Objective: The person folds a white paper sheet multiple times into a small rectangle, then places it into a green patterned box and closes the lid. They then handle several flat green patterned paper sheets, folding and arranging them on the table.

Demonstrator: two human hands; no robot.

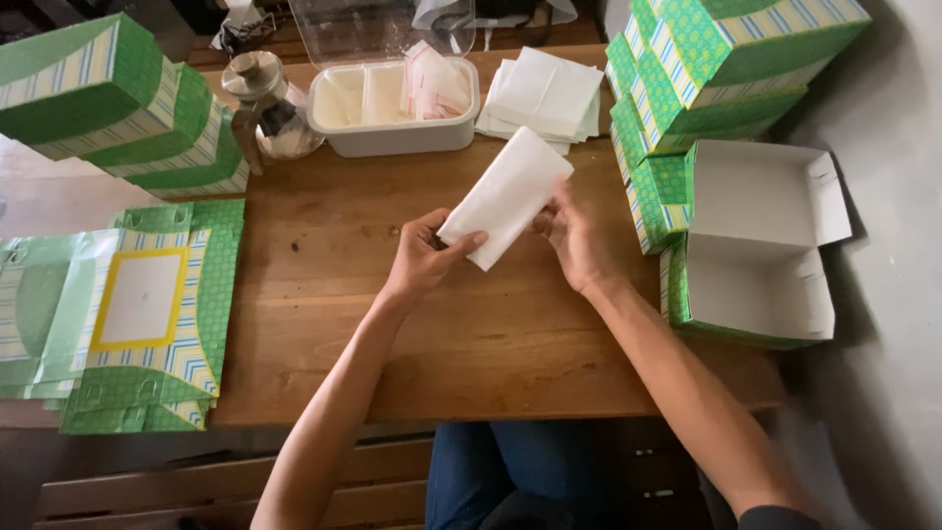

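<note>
Soft daylight, dim corners, slight wide-angle bending at edges, mild blur

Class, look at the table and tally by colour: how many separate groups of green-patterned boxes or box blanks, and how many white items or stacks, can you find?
Green-patterned groups: 4 (closed boxes left, closed boxes right, flat blanks, open box)
White items: 3 (held paper, paper stack, tub)
Total: 7

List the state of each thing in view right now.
White paper sheet: folded, held by left hand and right hand.
Open green box: lid up, empty.
Green boxes: closed, stacked.
Flat box blanks: unfolded.
White tub: uncovered.
</note>
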